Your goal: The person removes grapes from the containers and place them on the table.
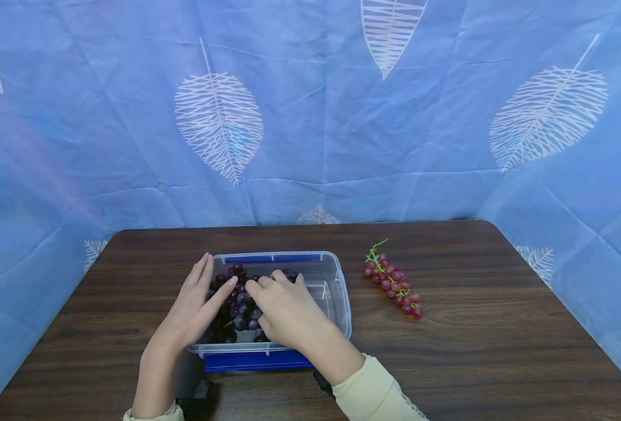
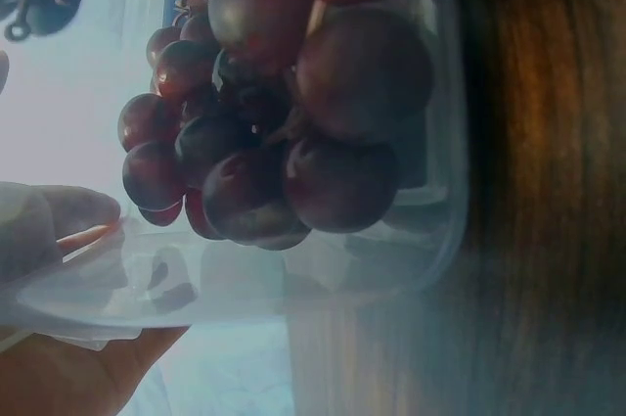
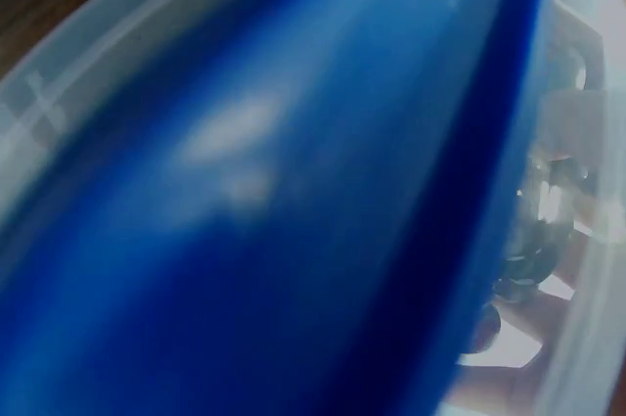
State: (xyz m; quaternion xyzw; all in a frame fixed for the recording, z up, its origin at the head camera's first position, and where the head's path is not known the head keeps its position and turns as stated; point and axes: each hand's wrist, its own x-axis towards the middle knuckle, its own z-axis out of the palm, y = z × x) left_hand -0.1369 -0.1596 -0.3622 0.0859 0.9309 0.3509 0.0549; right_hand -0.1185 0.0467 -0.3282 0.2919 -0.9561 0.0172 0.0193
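A clear plastic container (image 1: 344, 310) with blue strips along its front and back holds dark grapes (image 1: 241, 307), heaped mostly in its left half. My left hand (image 1: 189, 316) lies at the container's left wall, fingers straight along the rim and the thumb reaching inward over the grapes. In the left wrist view, dark grapes (image 2: 245, 191) hang close to the clear wall. My right hand (image 1: 286, 307) reaches over the front rim, its bent fingers on the dark grapes; the fingertips are hidden. The blue front strip (image 3: 293, 191) fills most of the right wrist view.
A bunch of red grapes (image 1: 392, 283) with a green stem lies on the brown wooden table (image 1: 479, 327), to the right of the container. A blue cloth (image 1: 310, 128) with white leaf prints hangs behind the table and along both sides.
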